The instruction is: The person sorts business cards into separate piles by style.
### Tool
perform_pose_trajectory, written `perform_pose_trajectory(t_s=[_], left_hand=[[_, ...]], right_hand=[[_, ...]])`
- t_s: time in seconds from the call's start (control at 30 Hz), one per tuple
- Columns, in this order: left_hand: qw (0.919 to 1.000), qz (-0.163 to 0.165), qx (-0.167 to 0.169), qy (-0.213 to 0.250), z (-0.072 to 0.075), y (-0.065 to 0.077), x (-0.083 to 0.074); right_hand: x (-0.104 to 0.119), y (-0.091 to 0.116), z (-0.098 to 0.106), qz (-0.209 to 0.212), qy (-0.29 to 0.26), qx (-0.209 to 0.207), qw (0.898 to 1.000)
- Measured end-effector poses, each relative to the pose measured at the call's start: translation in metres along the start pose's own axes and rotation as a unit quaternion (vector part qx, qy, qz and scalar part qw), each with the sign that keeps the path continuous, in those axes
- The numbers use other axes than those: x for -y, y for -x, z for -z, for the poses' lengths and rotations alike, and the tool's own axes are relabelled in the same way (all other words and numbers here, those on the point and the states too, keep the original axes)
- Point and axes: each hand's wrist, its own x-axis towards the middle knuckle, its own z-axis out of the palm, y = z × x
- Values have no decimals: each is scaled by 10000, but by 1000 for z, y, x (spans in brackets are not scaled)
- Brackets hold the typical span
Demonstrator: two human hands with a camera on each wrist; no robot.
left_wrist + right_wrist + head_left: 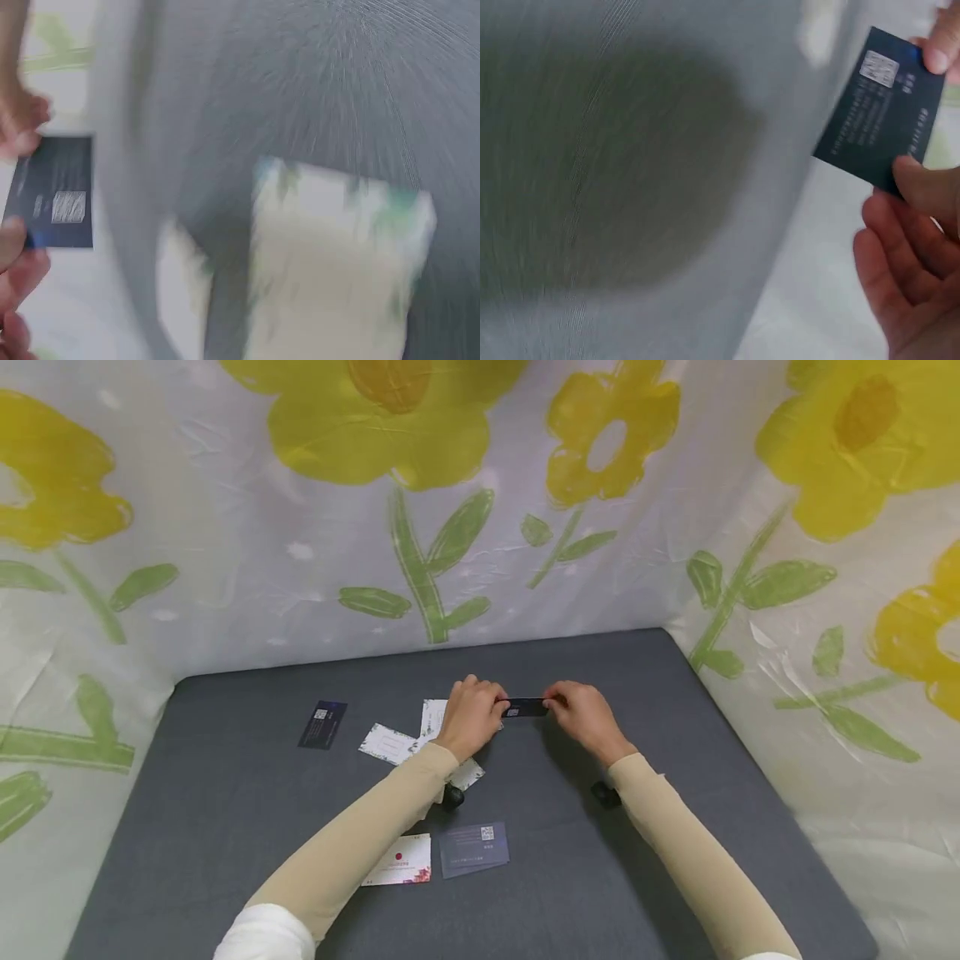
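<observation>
A dark business card (525, 707) with a square code is held up between both hands over the far part of the table. My left hand (474, 714) pinches its left end, while my right hand (587, 717) pinches the right end between thumb and fingers. In the right wrist view the card (881, 109) shows small pale text beside the code. From the left wrist view the same card (60, 191) appears at the left edge. White cards with green leaf borders (387, 744) lie spread on the table around and under my left forearm, which partly hides them.
On the grey table (225, 827), a single dark card (323, 724) lies at the far left. Nearer the front are overlapping dark blue cards (474, 848) and a white card with a red dot (405, 862), partly behind the left sleeve. Flower-print curtains (262, 552) border the table.
</observation>
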Motion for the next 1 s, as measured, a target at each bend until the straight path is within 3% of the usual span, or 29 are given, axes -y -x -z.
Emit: perform_pose_trajectory(t_s=[0.13,0.2,0.37,0.43,0.57,0.77,1.0], left_hand=[[9984,-55,312,460,38,30,9],[9962,34,478,721,49,50,10],[9882,330,641,1349,64,95,8],[9880,285,651,1369,68,111,8],[9870,293,827,1349,72,138,6],[9811,871,1096,1338,70,162,0],[9914,667,923,643,54,176,2]], right_hand=[[24,24,3,-27,-974,-155,9951],[37,38,4,14,-1328,-124,9911],[67,63,3,-10,-1934,184,9809],[76,70,0,-13,-2054,329,9781],[86,87,-10,-79,-2139,713,9742],[90,109,-27,-494,-1979,1227,9713],[103,120,-46,-665,-1012,1011,9875]])
